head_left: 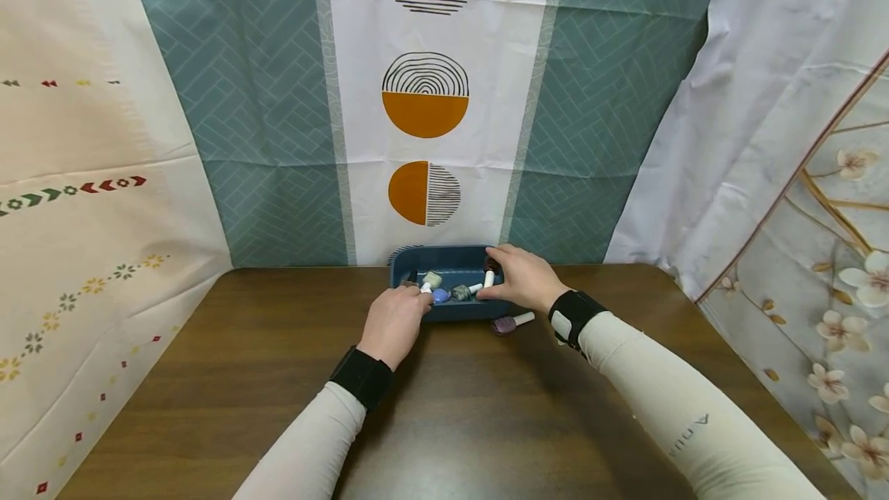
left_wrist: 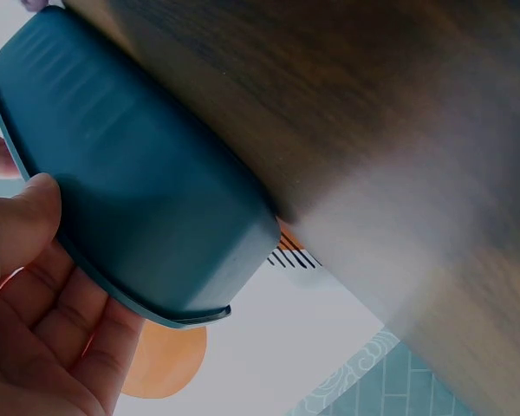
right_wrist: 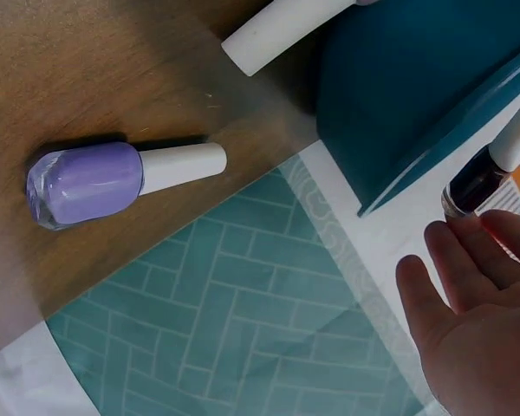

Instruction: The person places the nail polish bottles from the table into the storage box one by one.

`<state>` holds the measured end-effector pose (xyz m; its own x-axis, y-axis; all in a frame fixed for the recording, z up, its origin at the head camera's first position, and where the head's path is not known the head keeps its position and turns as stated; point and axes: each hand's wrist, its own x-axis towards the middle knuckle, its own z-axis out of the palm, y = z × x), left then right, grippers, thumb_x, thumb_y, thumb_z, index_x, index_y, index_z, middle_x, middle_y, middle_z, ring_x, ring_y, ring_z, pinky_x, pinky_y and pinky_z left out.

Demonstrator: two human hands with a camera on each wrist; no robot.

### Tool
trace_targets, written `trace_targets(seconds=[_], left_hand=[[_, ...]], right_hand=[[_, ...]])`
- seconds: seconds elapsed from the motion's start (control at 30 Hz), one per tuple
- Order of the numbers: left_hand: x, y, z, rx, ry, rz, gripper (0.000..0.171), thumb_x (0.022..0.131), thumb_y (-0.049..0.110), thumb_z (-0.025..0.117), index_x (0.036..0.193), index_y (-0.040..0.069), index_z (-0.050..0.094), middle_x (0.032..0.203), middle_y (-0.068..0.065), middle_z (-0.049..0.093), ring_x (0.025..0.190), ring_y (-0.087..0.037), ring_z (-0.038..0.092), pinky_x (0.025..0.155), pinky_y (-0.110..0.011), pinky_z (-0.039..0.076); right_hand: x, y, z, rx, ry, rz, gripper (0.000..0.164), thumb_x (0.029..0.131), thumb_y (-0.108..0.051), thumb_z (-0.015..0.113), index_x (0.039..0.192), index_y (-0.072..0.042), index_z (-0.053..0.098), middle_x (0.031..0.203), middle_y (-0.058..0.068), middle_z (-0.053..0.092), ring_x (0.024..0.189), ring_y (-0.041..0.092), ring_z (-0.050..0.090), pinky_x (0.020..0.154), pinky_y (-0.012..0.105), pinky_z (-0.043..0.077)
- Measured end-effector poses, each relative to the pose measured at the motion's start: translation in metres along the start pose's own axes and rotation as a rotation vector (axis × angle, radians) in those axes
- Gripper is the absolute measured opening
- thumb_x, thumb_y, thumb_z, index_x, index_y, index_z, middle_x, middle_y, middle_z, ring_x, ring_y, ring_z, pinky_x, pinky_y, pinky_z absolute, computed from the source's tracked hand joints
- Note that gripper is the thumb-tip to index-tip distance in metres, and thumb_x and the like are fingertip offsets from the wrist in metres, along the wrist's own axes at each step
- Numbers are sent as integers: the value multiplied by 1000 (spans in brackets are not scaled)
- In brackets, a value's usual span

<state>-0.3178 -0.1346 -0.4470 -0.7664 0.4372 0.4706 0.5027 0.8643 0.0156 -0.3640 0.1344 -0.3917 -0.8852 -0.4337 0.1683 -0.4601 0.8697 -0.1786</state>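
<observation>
A dark blue bin [head_left: 454, 315] stands against the back cloth with several nail polish bottles lying in it, among them a blue one [head_left: 441, 295] and a grey-green one [head_left: 461, 292]. My left hand [head_left: 398, 322] grips the bin's front-left rim, thumb outside and fingers over the inner side; a white cap lies close to those fingertips. Over the bin's right end, my right hand [head_left: 524, 278] pinches a dark nail polish bottle [right_wrist: 475, 182] by its base, its white cap pointing down into the bin.
A dark purple nail polish bottle [head_left: 503, 325] with a white cap lies on the brown table [head_left: 444, 423], in front of the bin. A lavender bottle [right_wrist: 95, 184] lies on the table to the bin's right, hidden in the head view. Cloth hangs behind and on both sides.
</observation>
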Motion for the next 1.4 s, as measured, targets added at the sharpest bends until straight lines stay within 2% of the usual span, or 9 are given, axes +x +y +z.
trace_targets(seconds=[0.27,0.47,0.87,1.03,1.27,1.4], left_hand=[[-1,1,2,5,-6,-1,8,99,13,84,107,13,86,96,-5,79,85,-25,70,83,-39,61],[1,0,0,-4,-39,-22,10,100,14,83,110,14,86,98,-5,79,86,-24,70,85,-39,61],[0,0,0,-2,-25,-18,11,99,12,84,109,14,86,99,-5,79,87,-24,71,85,-39,61],[1,0,-1,8,-17,-13,10,100,13,83,109,13,86,99,-5,80,87,-24,70,85,-38,61],[1,0,0,14,-6,-9,9,100,15,83,108,12,86,99,-6,80,86,-25,70,84,-39,62],[0,0,0,11,-5,-12,8,101,16,82,108,13,86,99,-6,80,85,-25,70,84,-38,62]], right_hand=[[7,10,5,-19,-18,-23,92,92,-46,91,159,5,53,150,23,62,135,42,63,115,58,48],[15,16,9,-116,-29,-80,90,89,-41,95,155,6,56,150,24,62,137,42,61,119,58,44],[24,10,4,-215,-157,-93,83,91,-35,95,153,5,59,151,22,61,144,38,57,128,63,30],[28,9,4,-234,-189,-100,77,91,-32,95,150,4,63,148,20,64,141,36,58,127,63,30],[32,12,8,-247,-195,-127,73,91,-34,95,147,4,66,141,19,67,135,35,62,122,61,38],[33,12,7,-234,-213,-126,73,91,-35,94,147,4,66,142,19,68,136,35,62,124,63,35]])
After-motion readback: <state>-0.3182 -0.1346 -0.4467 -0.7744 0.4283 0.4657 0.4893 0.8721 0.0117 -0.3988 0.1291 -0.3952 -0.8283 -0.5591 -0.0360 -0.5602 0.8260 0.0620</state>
